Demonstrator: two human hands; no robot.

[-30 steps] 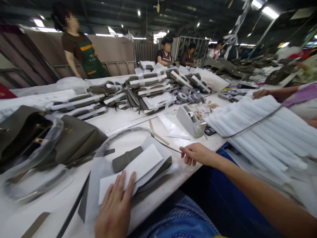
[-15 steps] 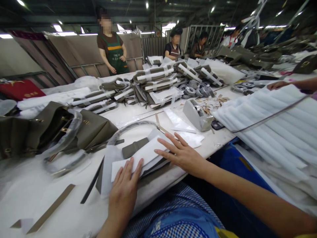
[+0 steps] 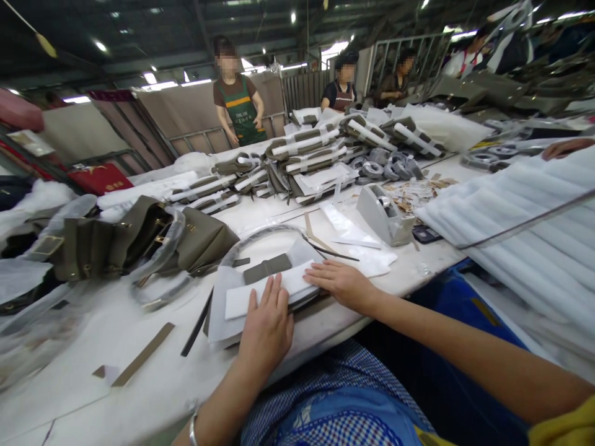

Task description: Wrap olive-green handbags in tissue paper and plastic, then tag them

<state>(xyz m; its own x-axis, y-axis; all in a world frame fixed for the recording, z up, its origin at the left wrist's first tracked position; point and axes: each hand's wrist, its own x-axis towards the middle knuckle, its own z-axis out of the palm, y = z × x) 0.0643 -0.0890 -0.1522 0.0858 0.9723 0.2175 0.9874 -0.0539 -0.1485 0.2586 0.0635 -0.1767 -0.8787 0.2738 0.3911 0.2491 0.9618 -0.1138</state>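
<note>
resting flat, the left hand (image 3: 267, 325) and the right hand (image 3: 343, 284) sit apart on a smooth white strip (image 3: 244, 298) by the near edge of the table (image 3: 74, 399), over a leathery olive piece (image 3: 267, 267). beyond arcs a plastic-wrapped handle (image 3: 260, 233), then a boxy grey tape dispenser (image 3: 379, 217). farther off, gold marks on a red box (image 3: 103, 178) and letters on a green apron (image 3: 242, 118) are too blurred to read.

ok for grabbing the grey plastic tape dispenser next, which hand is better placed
The right hand, I'd judge: it rests at the right end of the flat white strip, nearer the tape dispenser. The left hand lies across the strip farther left, and could hold it down.
</note>
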